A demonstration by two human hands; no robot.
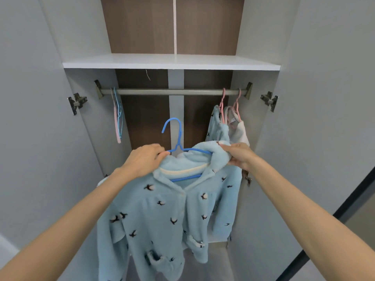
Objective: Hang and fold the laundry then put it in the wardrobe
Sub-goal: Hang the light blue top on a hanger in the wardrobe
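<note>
A fluffy light-blue pyjama top with small dark bird prints hangs on a blue hanger, held in front of the open wardrobe below the grey rail. My left hand grips the hanger's left shoulder together with the fabric. My right hand grips the top's collar at the hanger's right end. The hanger's hook points up and left, clear of the rail.
Two pink hangers at the rail's right end carry a matching blue garment and a white one. Bare pink and blue hangers hang at the left end. A white shelf sits above the rail; both doors stand open.
</note>
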